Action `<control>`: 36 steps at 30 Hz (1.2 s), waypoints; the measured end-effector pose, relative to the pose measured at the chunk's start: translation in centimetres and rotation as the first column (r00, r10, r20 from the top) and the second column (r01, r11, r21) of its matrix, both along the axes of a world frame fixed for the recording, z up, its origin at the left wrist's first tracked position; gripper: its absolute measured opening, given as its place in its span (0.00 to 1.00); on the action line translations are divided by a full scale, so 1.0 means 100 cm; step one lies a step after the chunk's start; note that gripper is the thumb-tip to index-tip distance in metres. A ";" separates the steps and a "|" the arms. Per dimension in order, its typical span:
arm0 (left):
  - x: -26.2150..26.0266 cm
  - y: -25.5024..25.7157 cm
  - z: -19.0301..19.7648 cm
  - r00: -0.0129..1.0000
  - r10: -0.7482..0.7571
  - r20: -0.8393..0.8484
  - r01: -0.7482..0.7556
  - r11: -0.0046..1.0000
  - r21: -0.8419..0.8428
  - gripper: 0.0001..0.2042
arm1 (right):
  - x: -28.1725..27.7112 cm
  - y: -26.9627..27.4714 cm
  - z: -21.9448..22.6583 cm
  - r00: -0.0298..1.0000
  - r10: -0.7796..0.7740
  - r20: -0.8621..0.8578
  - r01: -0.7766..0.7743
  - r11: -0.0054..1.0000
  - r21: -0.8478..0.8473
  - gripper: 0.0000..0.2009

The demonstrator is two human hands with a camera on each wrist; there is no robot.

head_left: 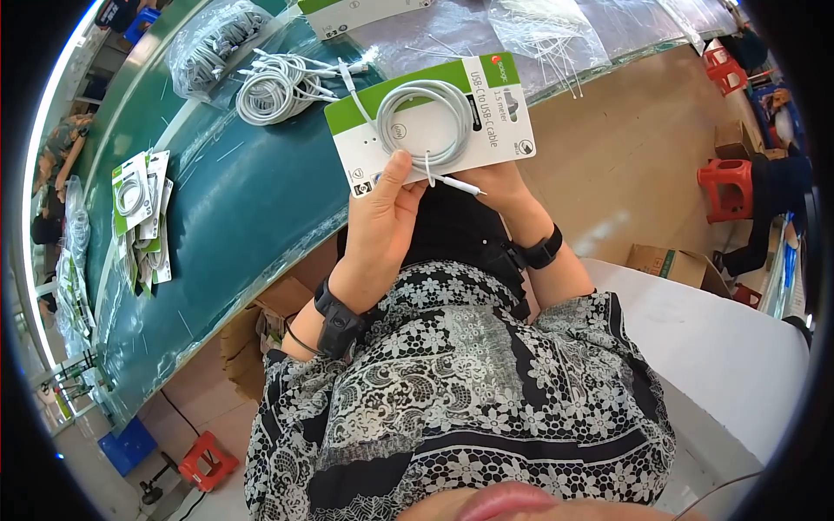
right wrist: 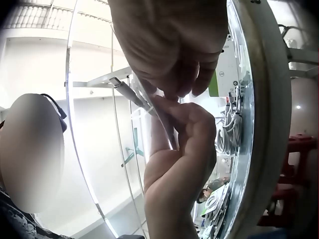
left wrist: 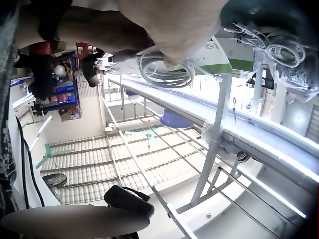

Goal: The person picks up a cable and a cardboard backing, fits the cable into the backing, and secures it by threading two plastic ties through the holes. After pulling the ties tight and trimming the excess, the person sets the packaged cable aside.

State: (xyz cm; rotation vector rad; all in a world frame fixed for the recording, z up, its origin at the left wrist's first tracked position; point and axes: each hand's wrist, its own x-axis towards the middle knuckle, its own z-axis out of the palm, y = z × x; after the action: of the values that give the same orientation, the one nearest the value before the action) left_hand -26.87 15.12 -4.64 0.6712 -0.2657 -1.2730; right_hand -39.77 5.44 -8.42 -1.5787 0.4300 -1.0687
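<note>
My left hand (head_left: 382, 217) grips the lower edge of a green and white cable card (head_left: 352, 143), thumb on its front. On that front lies a coiled white USB-C cable (head_left: 426, 84), its loose plug (head_left: 465, 185) sticking out below and the other plug (head_left: 349, 76) over the top left edge. A thin white tie (head_left: 428, 163) loops around the coil. My right hand (head_left: 504, 187) is behind the card, mostly hidden in the head view. In the right wrist view the fingers of my right hand (right wrist: 159, 45) bend close against the card's back, near my left hand's curled fingers (right wrist: 197, 124); what they hold, I cannot tell.
On the green table (head_left: 226, 195) lie a bundle of white cables (head_left: 269, 91), a bag of cables (head_left: 213, 48) and a pile of carded cables (head_left: 139, 208). White ties (head_left: 556, 52) lie on plastic at the far side. A white surface (head_left: 695, 330) stands at my right, red stools (head_left: 725, 187) beyond.
</note>
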 end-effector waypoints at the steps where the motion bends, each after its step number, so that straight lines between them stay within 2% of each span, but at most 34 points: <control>1: -0.001 0.000 0.000 1.000 -0.005 -0.006 0.005 1.000 0.008 0.19 | -0.001 0.001 0.001 0.999 -0.045 -0.032 0.042 0.995 -0.091 0.25; 3: 0.002 -0.001 0.001 1.000 -0.002 0.005 0.002 1.000 0.000 0.19 | 0.000 0.003 0.005 0.987 -0.140 -0.084 0.113 0.956 -0.271 0.24; 8: 0.000 -0.001 0.018 0.998 0.011 0.056 -0.010 1.000 -0.019 0.19 | 0.003 -0.003 -0.009 0.949 -0.272 -0.158 0.226 0.939 -0.259 0.23; 10: -0.001 0.000 0.019 0.997 0.019 0.072 -0.017 1.000 -0.020 0.19 | 0.007 -0.004 -0.008 0.931 -0.350 -0.107 0.304 0.902 -0.305 0.20; 12: 0.002 -0.002 0.011 1.000 0.003 0.004 -0.003 0.999 -0.036 0.18 | 0.007 -0.007 -0.010 0.916 -0.394 -0.074 0.350 0.877 -0.328 0.19; 15: 0.011 -0.004 -0.003 0.999 0.013 -0.035 -0.014 1.000 -0.015 0.18 | -0.003 -0.010 -0.017 0.928 -0.247 -0.280 0.255 0.967 -0.006 0.17; 16: 0.015 -0.005 -0.008 0.999 0.024 -0.041 -0.024 1.000 0.012 0.18 | -0.009 -0.009 -0.013 0.931 -0.238 -0.277 0.245 0.969 -0.008 0.17; 18: 0.022 -0.008 -0.017 0.998 0.043 -0.046 -0.041 0.998 0.037 0.18 | -0.023 0.004 0.002 0.902 -0.278 -0.330 0.373 0.887 0.273 0.14; 19: 0.024 -0.010 -0.023 0.999 0.048 -0.015 -0.047 0.998 0.040 0.18 | -0.023 0.009 0.011 0.904 -0.273 -0.329 0.367 0.890 0.271 0.14; 20: 0.025 -0.012 -0.026 0.999 0.051 0.016 -0.052 0.998 0.043 0.18 | -0.023 0.013 0.019 0.859 -0.428 -0.280 0.429 0.901 -0.064 0.13; 21: 0.025 -0.012 -0.028 0.998 0.053 0.044 -0.055 0.997 0.047 0.18 | -0.024 0.016 0.026 0.810 -0.558 -0.181 0.463 0.798 -0.385 0.12; 22: 0.024 -0.011 -0.030 0.998 0.054 0.040 -0.056 0.997 0.048 0.18 | -0.024 0.018 0.032 0.763 -0.645 -0.042 0.466 0.595 -0.655 0.12; 23: 0.021 -0.011 -0.030 0.999 0.013 0.041 -0.015 0.999 0.046 0.18 | -0.023 0.018 0.039 0.761 -0.647 -0.047 0.465 0.595 -0.656 0.12; 25: 0.016 -0.010 -0.026 0.996 -0.073 0.046 0.072 0.997 0.039 0.19 | -0.016 0.013 0.053 0.774 -0.617 -0.144 0.300 0.557 -0.775 0.12; 26: 0.015 -0.010 -0.024 0.996 -0.077 0.045 0.075 0.996 0.038 0.19 | -0.014 0.010 0.056 0.773 -0.604 -0.193 0.210 0.532 -0.820 0.12; 27: 0.014 -0.009 -0.021 0.996 -0.072 0.056 0.071 0.997 0.023 0.19 | -0.015 0.007 0.055 0.774 -0.604 -0.190 0.211 0.530 -0.822 0.12; 30: 0.016 -0.005 -0.019 0.996 -0.040 0.079 0.041 0.999 -0.008 0.18 | -0.016 0.001 0.047 0.831 -0.490 -0.263 0.027 0.508 -0.861 0.14; 33: 0.012 -0.004 -0.024 0.987 -0.030 0.160 0.029 1.000 0.008 0.16 | -0.013 0.005 0.042 0.847 -0.473 -0.242 0.047 0.522 -0.852 0.13; 36: 0.013 -0.002 -0.024 0.986 -0.029 0.166 0.027 1.000 0.013 0.15 | -0.009 0.009 0.038 0.854 -0.469 -0.225 0.068 0.530 -0.845 0.12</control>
State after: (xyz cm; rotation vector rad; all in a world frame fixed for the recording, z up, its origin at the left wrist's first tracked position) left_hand -25.52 14.90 -7.02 0.7867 -0.4064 -1.2480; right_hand -40.69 6.33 -4.62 -2.7121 0.5322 -1.2438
